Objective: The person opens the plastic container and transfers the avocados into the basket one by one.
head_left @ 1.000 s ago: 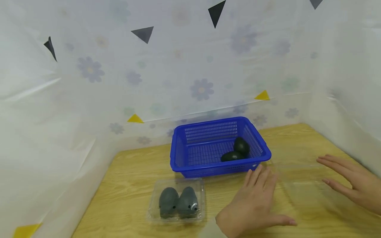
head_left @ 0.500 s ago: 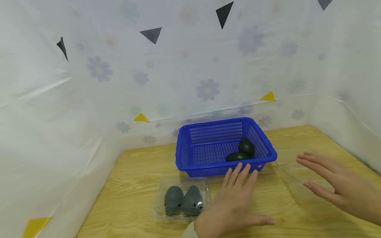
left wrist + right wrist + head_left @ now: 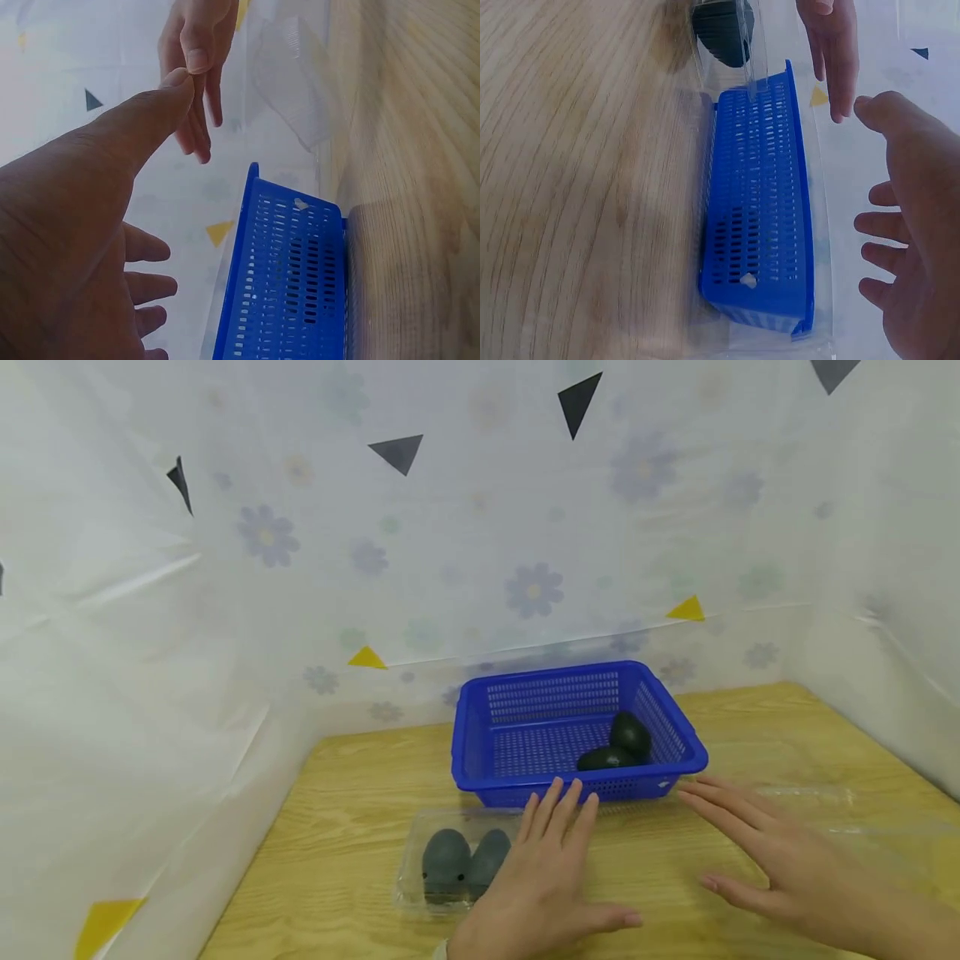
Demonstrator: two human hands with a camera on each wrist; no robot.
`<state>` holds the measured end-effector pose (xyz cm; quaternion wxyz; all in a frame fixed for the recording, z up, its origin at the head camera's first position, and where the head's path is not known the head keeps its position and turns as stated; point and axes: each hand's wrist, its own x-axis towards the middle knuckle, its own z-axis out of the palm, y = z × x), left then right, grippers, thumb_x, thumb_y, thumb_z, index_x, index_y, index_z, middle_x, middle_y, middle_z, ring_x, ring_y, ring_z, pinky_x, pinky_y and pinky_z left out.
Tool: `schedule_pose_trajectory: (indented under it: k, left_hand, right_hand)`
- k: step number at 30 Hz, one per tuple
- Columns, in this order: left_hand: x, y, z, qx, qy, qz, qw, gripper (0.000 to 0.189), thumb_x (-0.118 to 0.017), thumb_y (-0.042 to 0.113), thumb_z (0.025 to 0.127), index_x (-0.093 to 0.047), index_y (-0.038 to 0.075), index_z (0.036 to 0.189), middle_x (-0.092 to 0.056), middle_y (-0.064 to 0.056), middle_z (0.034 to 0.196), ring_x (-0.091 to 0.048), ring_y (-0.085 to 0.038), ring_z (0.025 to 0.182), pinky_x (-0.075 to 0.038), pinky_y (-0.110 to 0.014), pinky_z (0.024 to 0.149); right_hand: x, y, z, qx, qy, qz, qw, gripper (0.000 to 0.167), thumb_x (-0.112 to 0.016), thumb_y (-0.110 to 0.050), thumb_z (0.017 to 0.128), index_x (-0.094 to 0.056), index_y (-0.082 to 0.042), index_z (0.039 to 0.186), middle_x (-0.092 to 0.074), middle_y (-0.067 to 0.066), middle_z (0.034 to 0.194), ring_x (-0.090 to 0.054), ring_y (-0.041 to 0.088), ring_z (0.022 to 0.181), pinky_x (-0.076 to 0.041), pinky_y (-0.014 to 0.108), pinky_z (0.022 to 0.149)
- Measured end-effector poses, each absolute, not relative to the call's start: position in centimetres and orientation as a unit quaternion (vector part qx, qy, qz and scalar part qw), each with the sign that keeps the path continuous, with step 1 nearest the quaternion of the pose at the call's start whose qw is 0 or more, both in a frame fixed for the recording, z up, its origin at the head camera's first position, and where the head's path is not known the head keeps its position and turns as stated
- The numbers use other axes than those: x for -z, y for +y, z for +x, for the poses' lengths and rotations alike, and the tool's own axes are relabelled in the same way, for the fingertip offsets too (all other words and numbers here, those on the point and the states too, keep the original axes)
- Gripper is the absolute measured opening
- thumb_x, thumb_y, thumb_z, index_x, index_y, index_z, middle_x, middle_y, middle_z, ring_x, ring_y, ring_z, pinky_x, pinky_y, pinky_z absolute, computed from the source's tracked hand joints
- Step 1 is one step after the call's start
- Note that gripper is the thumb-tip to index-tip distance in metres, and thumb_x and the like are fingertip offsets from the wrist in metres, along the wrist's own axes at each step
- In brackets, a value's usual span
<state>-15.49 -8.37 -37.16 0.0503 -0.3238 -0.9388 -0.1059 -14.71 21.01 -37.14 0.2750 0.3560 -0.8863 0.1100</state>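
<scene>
My left hand [image 3: 536, 885] is held with fingers spread and nothing in it, in front of the blue basket [image 3: 468, 768]. In the head view it overlaps the right part of a clear plastic box [image 3: 408, 885] with two dark avocados [image 3: 446, 860] inside. My right hand [image 3: 780, 852], palm turned inward and fingers extended, is likewise holding nothing, right of the left hand near the basket's front right corner. Two more dark green avocados [image 3: 630, 735] lie at the basket's right end. A second clear plastic container [image 3: 292, 82] is on the table to the right, partly behind my right hand.
The wood-grain table [image 3: 360, 785] is enclosed by pale sheeting [image 3: 420, 552] with flower prints at the back and sides. Black and yellow triangles are stuck on the sheeting. The basket stands toward the table's back.
Both hands have moved left, the right one coming closer to the basket and the left one over toward the filled plastic box. The head view has turned slightly left; basket and boxes stay put.
</scene>
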Motion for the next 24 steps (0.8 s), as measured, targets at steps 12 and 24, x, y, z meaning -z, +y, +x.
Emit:
schedule_pose_trajectory:
  k: [12,24]
  left_hand:
    - [38.2,-12.0,-14.9,0.123,-0.954,-0.271,0.020,0.108,-0.039,0.089,0.079,-0.006,0.025,0.160,-0.004,-0.004,0.168,0.000,-0.027,0.156,-0.011,-0.061,0.123]
    - [39.3,-15.0,-14.6,0.119,-0.963,-0.239,0.032,0.112,-0.055,0.083,0.077,-0.010,0.025,0.161,-0.008,-0.009,0.168,-0.005,-0.031,0.155,-0.018,-0.068,0.118]
  right_hand:
    - [39.1,17.5,-15.1,-0.112,-0.871,0.407,0.251,0.099,-0.078,-0.054,0.077,-0.036,-0.008,0.154,-0.030,0.005,0.162,-0.006,0.012,0.155,0.007,0.015,0.121]
    - [40.3,14.1,-15.6,-0.129,-0.869,0.427,0.214,0.102,-0.075,-0.058,0.078,-0.029,-0.011,0.157,-0.026,0.007,0.164,-0.006,0.011,0.155,0.009,0.011,0.119]
